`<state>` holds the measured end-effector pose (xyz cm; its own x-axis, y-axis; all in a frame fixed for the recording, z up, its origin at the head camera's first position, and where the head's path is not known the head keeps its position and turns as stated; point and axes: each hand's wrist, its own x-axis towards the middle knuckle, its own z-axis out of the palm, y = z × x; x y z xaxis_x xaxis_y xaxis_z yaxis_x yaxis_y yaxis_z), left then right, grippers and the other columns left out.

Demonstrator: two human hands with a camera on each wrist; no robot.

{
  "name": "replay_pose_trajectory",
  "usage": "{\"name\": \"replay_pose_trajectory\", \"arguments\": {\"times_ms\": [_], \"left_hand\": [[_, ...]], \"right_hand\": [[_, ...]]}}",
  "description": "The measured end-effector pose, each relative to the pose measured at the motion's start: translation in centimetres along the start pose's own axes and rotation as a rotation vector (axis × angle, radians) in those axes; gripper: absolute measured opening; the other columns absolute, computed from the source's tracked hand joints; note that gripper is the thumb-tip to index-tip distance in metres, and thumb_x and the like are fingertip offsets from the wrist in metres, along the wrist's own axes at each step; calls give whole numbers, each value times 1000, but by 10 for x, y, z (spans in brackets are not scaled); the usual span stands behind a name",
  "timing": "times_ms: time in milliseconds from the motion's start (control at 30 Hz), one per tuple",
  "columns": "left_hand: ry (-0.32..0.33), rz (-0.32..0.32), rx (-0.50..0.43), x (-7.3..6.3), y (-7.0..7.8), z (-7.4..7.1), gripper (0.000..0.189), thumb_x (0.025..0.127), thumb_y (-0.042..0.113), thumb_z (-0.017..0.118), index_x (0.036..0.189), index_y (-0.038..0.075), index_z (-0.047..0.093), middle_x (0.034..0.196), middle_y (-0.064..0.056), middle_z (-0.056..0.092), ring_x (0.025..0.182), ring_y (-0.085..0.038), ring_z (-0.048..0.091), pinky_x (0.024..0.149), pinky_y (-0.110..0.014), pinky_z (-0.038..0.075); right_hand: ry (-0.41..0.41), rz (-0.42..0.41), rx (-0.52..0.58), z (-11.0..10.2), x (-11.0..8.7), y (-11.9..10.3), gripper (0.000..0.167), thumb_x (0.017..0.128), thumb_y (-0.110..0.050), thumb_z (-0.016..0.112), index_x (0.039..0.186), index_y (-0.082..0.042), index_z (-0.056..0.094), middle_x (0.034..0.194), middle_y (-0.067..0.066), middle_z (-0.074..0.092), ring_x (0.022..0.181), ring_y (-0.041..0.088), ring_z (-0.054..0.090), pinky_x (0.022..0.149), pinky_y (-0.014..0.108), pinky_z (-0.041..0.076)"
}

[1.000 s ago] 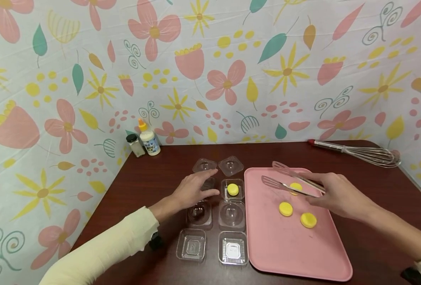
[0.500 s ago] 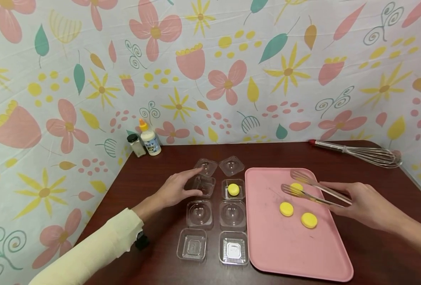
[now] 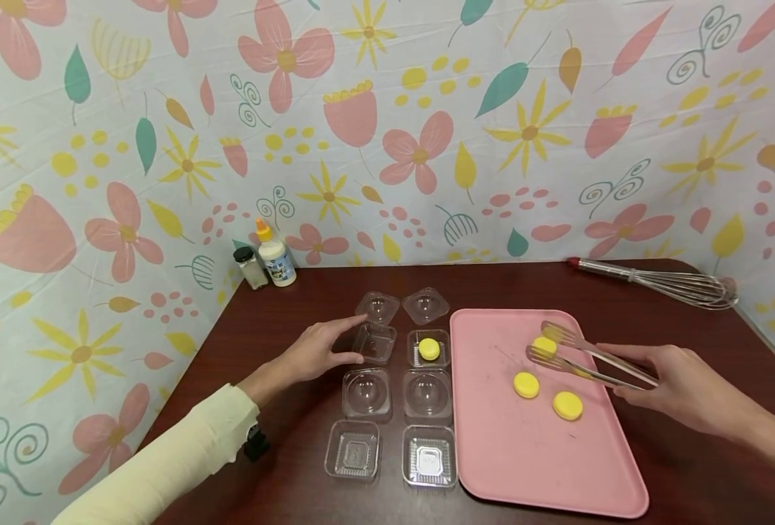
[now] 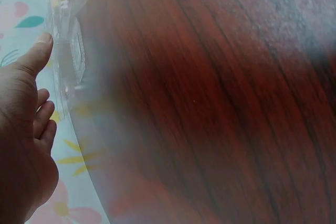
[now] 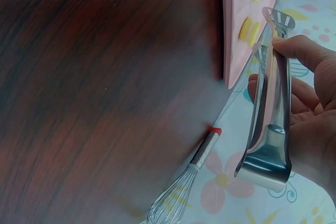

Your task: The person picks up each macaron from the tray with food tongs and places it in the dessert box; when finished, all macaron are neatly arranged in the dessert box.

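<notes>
My right hand (image 3: 695, 386) grips metal serving tongs (image 5: 281, 93). Their slotted ends straddle a yellow macaron (image 3: 544, 345) on the pink tray (image 3: 525, 467); contact with it cannot be made out. Two more macarons lie nearer, and a bit of yellow shows behind the tongs' arms. Left of the tray, my left hand (image 3: 305, 355) has its fingers and thumb extended beside a clear plastic container (image 3: 377, 343) at the left edge of the group, at or close to its side. A yellow macaron (image 3: 429, 349) sits in the open container to the right of that one.
Two domed clear lids (image 3: 368, 392) are attached to the front containers (image 3: 353, 452), and two more lids lie at the back. A whisk (image 3: 663, 282) lies at the back right. A glue bottle (image 3: 275, 255) and a black-capped jar (image 3: 251, 268) stand at the back left.
My left hand has drawn back leftward from over the left container. The tongs have moved right, and their ends now stand around the rear macaron.
</notes>
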<state>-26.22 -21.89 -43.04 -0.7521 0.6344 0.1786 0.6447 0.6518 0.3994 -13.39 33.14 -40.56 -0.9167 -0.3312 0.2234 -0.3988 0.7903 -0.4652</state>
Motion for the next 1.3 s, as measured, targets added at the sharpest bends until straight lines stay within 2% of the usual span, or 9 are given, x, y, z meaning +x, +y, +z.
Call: {"name": "replay_pose_trajectory", "arguments": {"times_ms": [133,300,933,1300], "left_hand": [[-9,-6,-2,-1,-1,0,76,92,29,86,156,6,53,152,-11,60,139,-30,58,112,-51,48],[-18,-20,-2,-1,-2,0,76,93,29,85,157,6,52,153,-12,59,139,-31,57,112,-52,48],[-33,-20,6,1,-5,6,77,94,34,83,158,8,50,154,-11,58,141,-29,55,113,-50,47],[-31,-28,6,1,-6,6,74,94,36,83,156,8,53,154,-11,58,142,-30,54,114,-52,46]], "right_hand": [[19,-19,-5,1,-1,3,64,77,-2,92,137,2,68,75,-20,62,67,-3,47,55,21,39],[13,-4,0,2,-3,5,64,77,-1,91,137,3,68,77,-19,63,66,-3,48,54,21,40],[28,-11,-11,8,-2,7,60,78,1,90,135,1,70,71,-20,56,62,-3,44,51,22,39],[23,-15,-1,9,-2,9,58,78,4,88,133,2,71,74,-19,62,63,-3,45,52,21,39]]}}
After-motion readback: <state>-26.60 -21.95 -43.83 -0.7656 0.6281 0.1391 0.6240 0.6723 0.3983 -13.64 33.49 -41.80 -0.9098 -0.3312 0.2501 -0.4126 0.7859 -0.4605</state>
